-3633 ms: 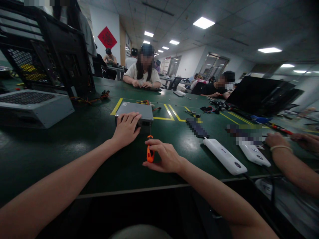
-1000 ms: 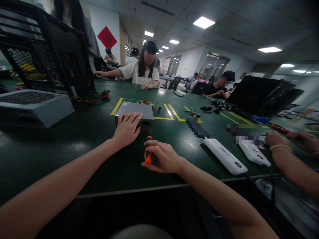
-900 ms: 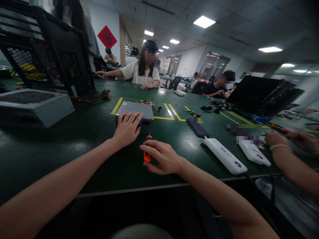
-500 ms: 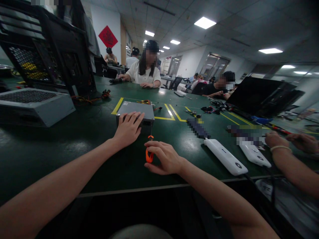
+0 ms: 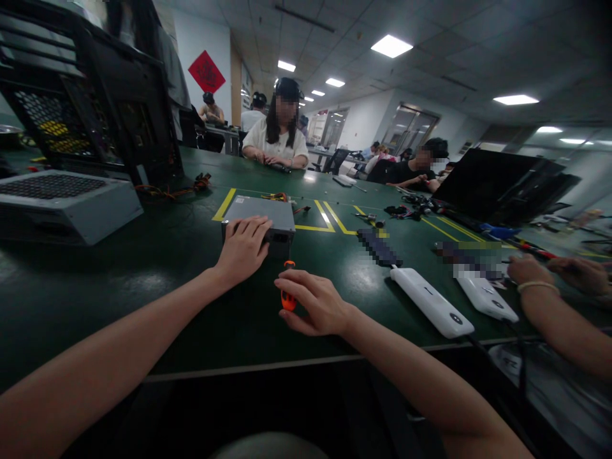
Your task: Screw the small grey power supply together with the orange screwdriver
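Note:
A grey metal power supply (image 5: 268, 208) lies on the green table in front of me. My left hand (image 5: 243, 245) is laid over its near edge, fingers across the top and thumb down the front face, gripping it. Just below its near right corner, my right hand (image 5: 313, 299) has an orange and black screwdriver (image 5: 288, 296) between thumb and fingers. The handle points toward me and the shaft toward the power supply's front face. Whether the tip sits in a screw is too small to tell.
Left stand an open black computer case (image 5: 119, 108) and a second power supply (image 5: 71, 207). On the right lie white power banks (image 5: 433, 303), cables (image 5: 411, 207) and a dark panel (image 5: 507, 191). A neighbour's hands (image 5: 530, 274) work at the far right; another person (image 5: 277, 137) sits opposite.
My right fingers have shifted slightly round the screwdriver and its handle looks turned. My left hand stays on the power supply. The person opposite has brought both hands together over a dark object.

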A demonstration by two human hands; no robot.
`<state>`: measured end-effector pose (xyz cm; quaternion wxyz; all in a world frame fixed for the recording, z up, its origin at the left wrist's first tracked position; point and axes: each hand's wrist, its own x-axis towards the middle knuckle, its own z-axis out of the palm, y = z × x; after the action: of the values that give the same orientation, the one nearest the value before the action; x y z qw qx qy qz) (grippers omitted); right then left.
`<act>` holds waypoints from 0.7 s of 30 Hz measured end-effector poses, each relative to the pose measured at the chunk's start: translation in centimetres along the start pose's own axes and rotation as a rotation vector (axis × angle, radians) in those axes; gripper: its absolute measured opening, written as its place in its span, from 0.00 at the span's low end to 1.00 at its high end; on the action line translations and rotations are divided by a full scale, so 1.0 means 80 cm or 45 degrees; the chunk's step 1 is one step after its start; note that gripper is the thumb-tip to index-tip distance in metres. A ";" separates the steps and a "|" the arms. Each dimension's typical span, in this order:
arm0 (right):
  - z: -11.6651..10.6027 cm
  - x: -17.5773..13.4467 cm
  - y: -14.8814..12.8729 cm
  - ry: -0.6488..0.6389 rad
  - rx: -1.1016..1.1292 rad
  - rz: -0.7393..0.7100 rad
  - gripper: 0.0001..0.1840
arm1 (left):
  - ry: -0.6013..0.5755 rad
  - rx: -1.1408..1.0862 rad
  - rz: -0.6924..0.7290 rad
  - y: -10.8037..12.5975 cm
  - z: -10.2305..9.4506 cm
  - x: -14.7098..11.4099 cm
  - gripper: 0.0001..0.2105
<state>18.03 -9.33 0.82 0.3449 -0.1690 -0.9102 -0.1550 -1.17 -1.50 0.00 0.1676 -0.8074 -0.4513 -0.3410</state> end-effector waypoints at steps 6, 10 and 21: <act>-0.001 0.000 0.000 0.099 -0.123 0.000 0.16 | -0.001 0.007 0.000 0.000 -0.002 0.000 0.18; 0.003 -0.001 0.002 0.117 -0.016 0.049 0.19 | 0.003 0.014 -0.001 0.002 -0.004 0.000 0.18; 0.000 -0.001 0.000 0.102 -0.011 0.015 0.18 | -0.009 0.004 0.003 -0.003 -0.001 0.000 0.19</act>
<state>18.09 -9.36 0.73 0.3814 -0.1696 -0.8939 -0.1634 -1.44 -1.41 0.05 0.1677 -0.8089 -0.4516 -0.3370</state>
